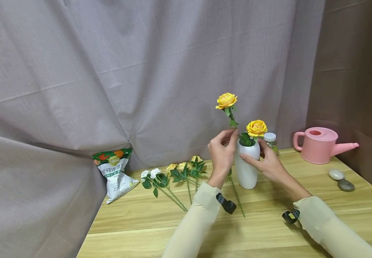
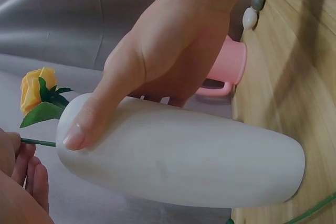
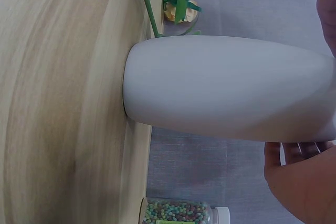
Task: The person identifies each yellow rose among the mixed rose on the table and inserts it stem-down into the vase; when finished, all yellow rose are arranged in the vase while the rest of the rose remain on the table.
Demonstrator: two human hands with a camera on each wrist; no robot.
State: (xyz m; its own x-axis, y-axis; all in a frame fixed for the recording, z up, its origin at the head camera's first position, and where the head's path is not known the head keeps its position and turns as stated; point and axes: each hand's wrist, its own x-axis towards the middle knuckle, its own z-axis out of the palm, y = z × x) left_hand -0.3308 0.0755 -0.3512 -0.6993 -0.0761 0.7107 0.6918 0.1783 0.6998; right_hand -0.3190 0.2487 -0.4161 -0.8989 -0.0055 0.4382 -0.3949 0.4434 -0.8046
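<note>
A white vase (image 1: 248, 166) stands upright on the wooden table, with one yellow rose (image 1: 256, 128) in it, its bloom just above the rim. My right hand (image 1: 267, 163) holds the vase near its top, thumb on the front and fingers around the far side. Above the mouth, my left hand (image 1: 222, 150) pinches the stem of a second yellow rose (image 1: 226, 101), whose bloom rises over the fingers. In the left wrist view, that green stem (image 2: 39, 142) runs from the fingertips to the vase's rim.
Left of the vase lie several yellow roses (image 1: 183, 166) and white roses (image 1: 155, 173). A fertilizer bag (image 1: 116, 175) leans at the far left. A jar of coloured beads (image 3: 176, 212) stands behind the vase. Rightward are a pink watering can (image 1: 319, 145) and two stones (image 1: 336, 174).
</note>
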